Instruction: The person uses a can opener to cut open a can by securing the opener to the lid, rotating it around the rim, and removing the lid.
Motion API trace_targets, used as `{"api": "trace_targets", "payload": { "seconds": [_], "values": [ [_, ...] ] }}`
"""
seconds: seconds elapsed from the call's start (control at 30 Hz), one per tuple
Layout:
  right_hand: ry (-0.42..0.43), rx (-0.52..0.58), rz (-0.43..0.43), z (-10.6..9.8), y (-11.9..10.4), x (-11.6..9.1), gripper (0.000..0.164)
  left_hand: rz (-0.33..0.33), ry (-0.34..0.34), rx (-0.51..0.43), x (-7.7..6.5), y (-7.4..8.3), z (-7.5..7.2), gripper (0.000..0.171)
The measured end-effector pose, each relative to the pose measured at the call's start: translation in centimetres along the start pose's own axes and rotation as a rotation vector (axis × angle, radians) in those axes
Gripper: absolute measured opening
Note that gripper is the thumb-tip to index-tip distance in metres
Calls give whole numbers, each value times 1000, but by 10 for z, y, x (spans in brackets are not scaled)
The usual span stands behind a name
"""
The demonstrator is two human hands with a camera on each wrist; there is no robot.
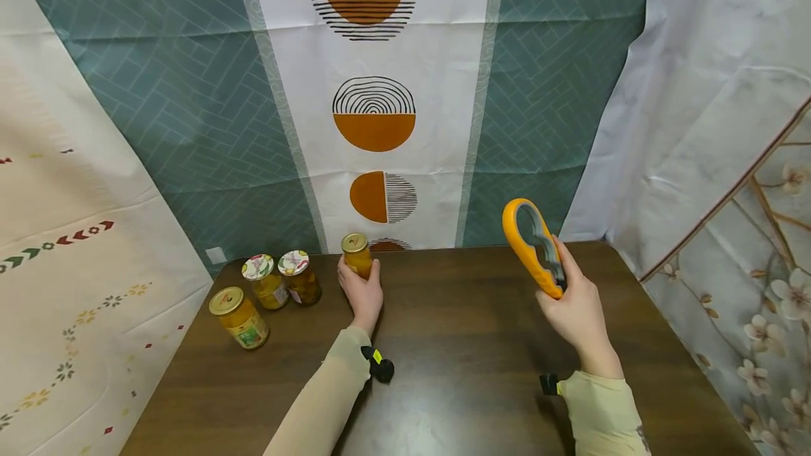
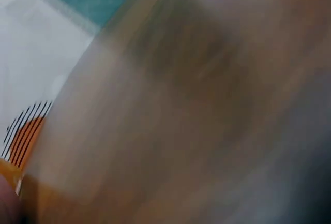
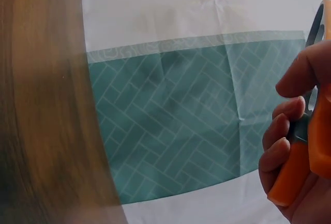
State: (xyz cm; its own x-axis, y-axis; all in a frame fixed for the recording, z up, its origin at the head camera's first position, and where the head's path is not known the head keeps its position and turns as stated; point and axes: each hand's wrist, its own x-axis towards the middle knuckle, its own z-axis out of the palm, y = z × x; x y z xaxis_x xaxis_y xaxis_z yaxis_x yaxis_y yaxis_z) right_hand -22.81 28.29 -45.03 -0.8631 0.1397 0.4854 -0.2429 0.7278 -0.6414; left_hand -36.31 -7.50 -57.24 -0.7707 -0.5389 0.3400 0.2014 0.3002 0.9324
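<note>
My left hand [image 1: 362, 294] grips a glass jar [image 1: 357, 259] with a gold lid and yellow-orange contents, near the table's back edge. In the left wrist view, a blurred brown surface fills most of the picture, and a bit of yellow-orange shows at the lower left beside a finger. Above the table at the right, my right hand [image 1: 576, 305] holds an orange jar opener [image 1: 531, 248] with a grey toothed inner edge. The right wrist view shows the fingers [image 3: 276, 154] curled round its orange handles [image 3: 289, 175].
At the left of the brown table [image 1: 456, 343] stand a gold-lidded jar [image 1: 241, 319] and two jars with patterned lids, one yellowish [image 1: 269, 283] and one darker [image 1: 300, 279]. A patterned cloth [image 1: 437, 90] hangs behind the table's back edge.
</note>
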Motion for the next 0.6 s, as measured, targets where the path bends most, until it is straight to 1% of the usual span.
{"api": "trace_targets", "payload": {
  "seconds": [0.1, 0.17, 0.23, 0.37, 0.43, 0.5, 0.6],
  "values": [
    [-6, -14, -7, 0, -3, 0, 95, 12, -63, -87, -13, 12, 7, 71],
    [-11, -29, -13, 1, -5, -1, 94, 23, -122, -135, -24, 24, 9, 71],
    [-21, -46, -27, 2, -8, -3, 93, 43, -181, -186, -36, 41, 8, 70],
    [-71, -68, -69, 2, -15, -8, 93, 75, -287, -248, -64, 79, 5, 68],
    [-101, -80, -101, 1, -21, -9, 92, 94, -325, -261, -77, 93, 3, 64],
    [-133, -87, -134, -2, -29, -10, 91, 109, -349, -253, -90, 104, 2, 61],
    [-171, -112, -186, -6, -42, -10, 89, 143, -395, -217, -105, 110, 3, 59]
  ]
}}
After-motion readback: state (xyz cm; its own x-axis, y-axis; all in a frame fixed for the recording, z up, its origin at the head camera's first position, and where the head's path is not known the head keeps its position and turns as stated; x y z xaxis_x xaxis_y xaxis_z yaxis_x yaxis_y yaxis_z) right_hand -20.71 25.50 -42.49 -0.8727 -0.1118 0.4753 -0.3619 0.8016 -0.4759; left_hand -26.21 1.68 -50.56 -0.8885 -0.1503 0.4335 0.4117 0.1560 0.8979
